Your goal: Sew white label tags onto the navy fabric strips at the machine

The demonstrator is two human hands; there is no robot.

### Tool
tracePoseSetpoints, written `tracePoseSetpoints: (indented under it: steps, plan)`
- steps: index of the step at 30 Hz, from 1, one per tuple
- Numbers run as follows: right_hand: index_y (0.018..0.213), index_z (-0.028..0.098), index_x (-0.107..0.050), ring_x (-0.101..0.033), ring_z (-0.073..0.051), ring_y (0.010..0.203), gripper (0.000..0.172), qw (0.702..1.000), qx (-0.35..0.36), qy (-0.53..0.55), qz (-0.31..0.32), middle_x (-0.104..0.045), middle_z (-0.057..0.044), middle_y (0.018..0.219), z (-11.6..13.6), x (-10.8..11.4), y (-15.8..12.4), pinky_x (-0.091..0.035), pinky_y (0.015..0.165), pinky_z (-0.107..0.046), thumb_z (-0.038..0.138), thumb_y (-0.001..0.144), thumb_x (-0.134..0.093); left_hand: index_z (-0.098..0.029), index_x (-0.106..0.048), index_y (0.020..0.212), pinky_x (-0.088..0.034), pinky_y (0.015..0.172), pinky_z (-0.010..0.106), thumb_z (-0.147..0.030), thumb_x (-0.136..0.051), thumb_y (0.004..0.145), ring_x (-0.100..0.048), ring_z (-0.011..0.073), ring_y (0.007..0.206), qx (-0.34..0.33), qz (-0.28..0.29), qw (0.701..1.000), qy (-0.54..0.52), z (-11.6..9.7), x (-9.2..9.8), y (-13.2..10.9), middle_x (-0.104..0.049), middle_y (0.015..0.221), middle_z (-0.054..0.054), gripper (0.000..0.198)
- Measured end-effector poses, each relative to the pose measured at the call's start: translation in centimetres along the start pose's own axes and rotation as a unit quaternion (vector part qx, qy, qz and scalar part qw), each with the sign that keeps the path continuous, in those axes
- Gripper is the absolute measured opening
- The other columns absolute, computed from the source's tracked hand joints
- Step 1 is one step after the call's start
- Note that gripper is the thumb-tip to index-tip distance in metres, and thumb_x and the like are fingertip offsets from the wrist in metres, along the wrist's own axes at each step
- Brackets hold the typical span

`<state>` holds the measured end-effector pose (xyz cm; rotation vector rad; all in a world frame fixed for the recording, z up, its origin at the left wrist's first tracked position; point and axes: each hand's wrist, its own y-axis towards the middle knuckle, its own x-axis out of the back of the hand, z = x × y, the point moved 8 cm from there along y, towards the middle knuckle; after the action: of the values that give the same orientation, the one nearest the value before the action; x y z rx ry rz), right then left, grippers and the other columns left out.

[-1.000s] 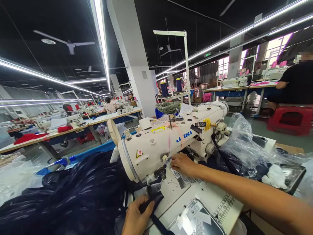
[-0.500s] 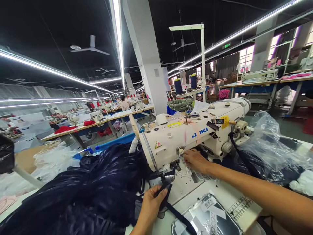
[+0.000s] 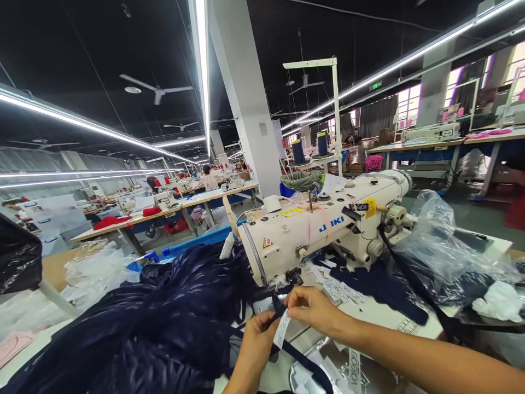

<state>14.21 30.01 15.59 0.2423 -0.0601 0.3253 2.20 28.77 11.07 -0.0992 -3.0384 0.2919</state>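
My left hand (image 3: 255, 342) pinches a dark navy strap (image 3: 305, 361) in front of the sewing machine (image 3: 283, 238). Close beside it, my right hand (image 3: 315, 311) grips the upper end of a small white printed label (image 3: 281, 331), which lies against the strap. The machine's needle area is just beyond my fingertips and partly hidden by them. A large heap of navy straps (image 3: 143, 323) spreads to the left of my left hand. More white labels (image 3: 342, 290) lie scattered on the machine bed, behind my right hand.
A shiny metal tray (image 3: 292, 378) with paper pieces sits at the front edge, under my right forearm. Clear plastic bags (image 3: 443, 235) and crumpled white material (image 3: 498, 302) are on the right. Thread cones (image 3: 322, 143) stand behind the machine. Navy fabric (image 3: 381, 287) lies beneath its arm.
My right hand has come from the machine bed towards me, bringing a white label to the strap in my left hand. The left hand stays near the needle area, still pinching the strap.
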Motion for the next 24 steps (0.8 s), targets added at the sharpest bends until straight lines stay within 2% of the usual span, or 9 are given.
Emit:
tracePoseSetpoints:
  steps: [2, 4, 9, 12, 15, 24]
  plan:
    - [0.058, 0.017, -0.048, -0.046, -0.013, 0.060, 0.006, 1.000, -0.007, -0.024, -0.013, -0.048, 0.003, 0.058, -0.5, -0.4, 0.6, -0.037, 0.062, -0.026, 0.017, 0.058, -0.055, -0.015, -0.054, 0.057, -0.022, 0.033, 0.018, -0.063, -0.068, 0.039, -0.027, 0.0033, 0.031, -0.005, -0.002, 1.000, -0.010, 0.0, 0.2, -0.1, -0.037, 0.036, -0.008, 0.054]
    - [0.057, 0.017, -0.048, -0.042, -0.011, 0.056, 0.006, 0.999, -0.001, -0.043, -0.027, -0.045, 0.004, 0.054, -0.5, -0.4, 0.7, -0.035, 0.057, -0.024, 0.015, 0.059, -0.053, -0.015, -0.055, 0.058, -0.022, 0.034, 0.018, -0.062, -0.069, 0.040, -0.028, 0.0034, 0.032, -0.003, 0.001, 1.000, -0.024, 0.0, 0.4, -0.2, -0.038, 0.038, -0.008, 0.052]
    - [0.055, 0.017, -0.049, -0.043, -0.011, 0.058, 0.007, 0.998, 0.014, -0.049, -0.039, -0.047, 0.004, 0.055, 0.1, 0.0, 0.4, -0.034, 0.057, -0.023, 0.013, 0.059, -0.053, -0.014, -0.058, 0.059, -0.023, 0.037, 0.018, -0.060, -0.068, 0.045, -0.030, 0.0041, 0.037, 0.002, 0.002, 0.999, -0.045, -0.2, 0.3, -0.5, -0.041, 0.042, -0.006, 0.049]
    - [0.055, 0.016, -0.049, -0.043, -0.011, 0.056, 0.006, 0.998, 0.016, -0.043, -0.040, -0.047, 0.004, 0.055, 0.1, 0.0, 0.3, -0.034, 0.056, -0.023, 0.014, 0.059, -0.054, -0.012, -0.062, 0.061, -0.022, 0.041, 0.018, -0.053, -0.073, 0.042, -0.031, 0.0044, 0.042, -0.029, -0.011, 0.999, -0.021, -1.0, 0.4, -0.8, -0.043, 0.045, -0.006, 0.046]
    - [0.056, 0.017, -0.049, -0.043, -0.010, 0.056, 0.007, 0.999, 0.017, -0.031, -0.032, -0.047, 0.004, 0.055, -0.1, 0.0, 0.3, -0.035, 0.055, -0.022, 0.015, 0.059, -0.054, -0.012, -0.063, 0.060, -0.019, 0.042, 0.019, -0.051, -0.073, 0.042, -0.029, 0.0047, 0.043, -0.030, -0.018, 0.999, -0.009, -1.3, 0.3, -1.0, -0.041, 0.045, -0.006, 0.044]
    - [0.057, 0.017, -0.049, -0.043, -0.010, 0.054, 0.008, 0.999, -0.022, -0.013, -0.031, -0.046, 0.006, 0.053, -0.7, 0.3, 0.1, -0.035, 0.055, -0.021, 0.012, 0.060, -0.056, -0.014, -0.063, 0.057, -0.020, 0.045, 0.021, -0.051, -0.073, 0.042, -0.029, 0.0055, 0.045, -0.021, -0.006, 1.000, 0.020, -0.9, 0.3, -0.6, -0.040, 0.046, -0.006, 0.041]
